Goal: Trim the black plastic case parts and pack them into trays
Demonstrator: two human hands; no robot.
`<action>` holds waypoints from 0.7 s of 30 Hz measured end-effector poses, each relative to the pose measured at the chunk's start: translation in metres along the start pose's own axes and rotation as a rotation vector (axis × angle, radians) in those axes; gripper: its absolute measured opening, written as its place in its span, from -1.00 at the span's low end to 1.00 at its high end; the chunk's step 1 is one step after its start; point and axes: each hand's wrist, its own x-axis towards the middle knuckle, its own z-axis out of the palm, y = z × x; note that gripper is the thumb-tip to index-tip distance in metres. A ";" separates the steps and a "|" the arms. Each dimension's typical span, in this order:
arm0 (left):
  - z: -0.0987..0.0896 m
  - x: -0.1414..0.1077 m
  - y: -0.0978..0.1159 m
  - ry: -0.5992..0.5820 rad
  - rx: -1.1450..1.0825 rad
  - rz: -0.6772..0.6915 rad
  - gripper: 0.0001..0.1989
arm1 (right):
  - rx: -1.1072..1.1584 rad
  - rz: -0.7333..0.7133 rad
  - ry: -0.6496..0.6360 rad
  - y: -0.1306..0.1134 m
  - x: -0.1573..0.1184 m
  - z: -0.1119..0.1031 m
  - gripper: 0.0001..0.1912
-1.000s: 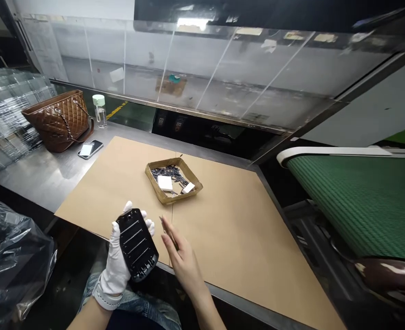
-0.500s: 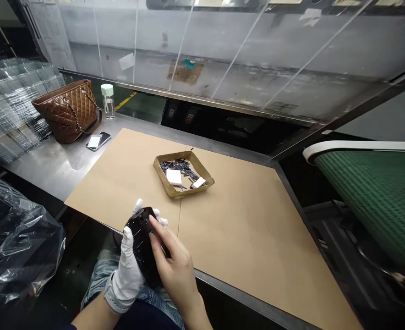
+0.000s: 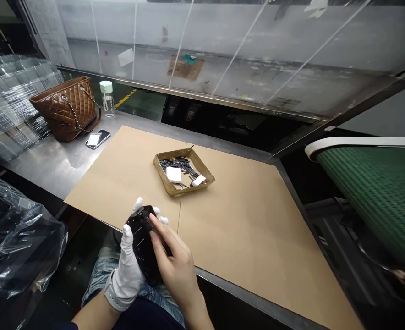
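Note:
A glossy black part (image 3: pixel 144 243) is held over my lap, in front of the table's near edge. My left hand (image 3: pixel 128 261), in a white glove, wraps round it from below and the left, with fingertips showing past its far end. My bare right hand (image 3: pixel 177 261) lies against its right side. The right thumb and index finger press on its upper face; whether a small piece is between them is hidden. Beyond the hands, a shallow brown tray (image 3: pixel 171 189) holds many small dark pieces (image 3: pixel 178 163) and two white blocks (image 3: pixel 173 174).
Brown cardboard (image 3: pixel 243 220) covers the metal table. At the back left are a brown handbag (image 3: pixel 68 110), a bottle (image 3: pixel 107 101) and a phone (image 3: pixel 101 138). Plastic-wrapped items (image 3: pixel 17 243) stand left, a green conveyor (image 3: pixel 377 183) right. A metal-framed panel hangs behind.
The view has shifted very slightly. Both hands keep nearly the same hold on the black part, and the tray has not moved on the cardboard.

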 end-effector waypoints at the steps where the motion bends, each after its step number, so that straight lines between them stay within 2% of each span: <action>1: 0.001 0.000 0.000 -0.003 -0.005 0.001 -0.50 | -0.004 0.000 -0.006 0.000 0.000 0.000 -0.60; 7: 0.004 0.002 0.000 -0.009 -0.025 -0.020 -0.54 | -0.029 -0.028 -0.045 0.001 0.001 -0.004 -0.58; 14: -0.008 0.006 -0.003 0.025 -0.030 0.021 -0.53 | -0.034 -0.033 -0.114 0.003 0.002 -0.007 -0.59; 19: 0.002 0.002 -0.002 0.019 0.103 0.082 -0.44 | 0.079 0.081 -0.048 0.006 -0.001 -0.009 -0.65; 21: 0.002 0.001 -0.002 0.001 0.122 0.083 -0.43 | 0.074 0.068 -0.042 0.004 0.000 -0.009 -0.63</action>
